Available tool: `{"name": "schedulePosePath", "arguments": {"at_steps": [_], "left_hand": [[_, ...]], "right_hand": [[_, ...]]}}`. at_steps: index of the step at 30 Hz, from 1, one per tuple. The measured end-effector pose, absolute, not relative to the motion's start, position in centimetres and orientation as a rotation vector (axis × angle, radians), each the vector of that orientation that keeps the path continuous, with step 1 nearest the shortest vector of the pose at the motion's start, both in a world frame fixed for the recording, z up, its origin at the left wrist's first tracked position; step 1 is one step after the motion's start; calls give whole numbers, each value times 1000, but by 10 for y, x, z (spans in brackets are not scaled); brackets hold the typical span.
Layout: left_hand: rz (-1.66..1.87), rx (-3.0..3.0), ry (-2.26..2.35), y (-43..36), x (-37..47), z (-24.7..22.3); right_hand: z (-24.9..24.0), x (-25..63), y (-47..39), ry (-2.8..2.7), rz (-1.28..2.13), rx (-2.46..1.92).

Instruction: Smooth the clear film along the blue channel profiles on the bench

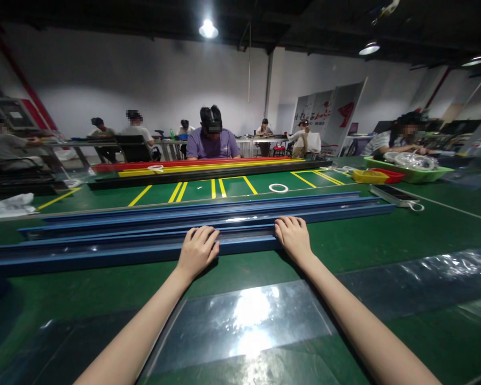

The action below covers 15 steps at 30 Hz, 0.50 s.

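A long blue plastic channel (116, 254) lies lengthwise on the green table, its open side up and its left end running out of view. My left hand (198, 248) is closed over its front wall, with the fingers reaching into the groove. At the channel's right end, my right hand (294, 238) grips it with bent fingers; the thumb is partly hidden. Just behind, more blue channels (328, 214) lie side by side, close to my fingertips. Beneath my forearms a clear plastic film strip (208, 326) lies flat, shining under the lamp.
Across the green table (356, 235) are red, yellow and black strips (224, 170), a white ring (278, 188) and yellow tape lines. To the right sit a phone-like device (396, 197) and a green tray (420, 175) holding clear coils. A person in purple (212, 141) sits opposite.
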<state>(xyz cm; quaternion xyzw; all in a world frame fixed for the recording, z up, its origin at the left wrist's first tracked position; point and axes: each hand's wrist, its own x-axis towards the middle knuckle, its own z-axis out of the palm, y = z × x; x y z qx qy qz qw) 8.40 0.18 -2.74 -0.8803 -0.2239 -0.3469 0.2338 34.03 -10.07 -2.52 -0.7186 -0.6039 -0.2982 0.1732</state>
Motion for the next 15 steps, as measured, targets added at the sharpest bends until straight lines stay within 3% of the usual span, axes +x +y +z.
{"name": "schedulePosePath", "arguments": {"at_steps": [9,12,15], "left_hand": [[-531,-2819,-471,-25,101,2],[-320,-3064,-644,-41,106,22],[67,-3315,-807,-52,104,37]], "right_hand": [[-11,345,-117,-1673,-658,-1940],[6,342,-130,-1696,-283,-1845],[17,333,-138,-1882,394,-1792]]}}
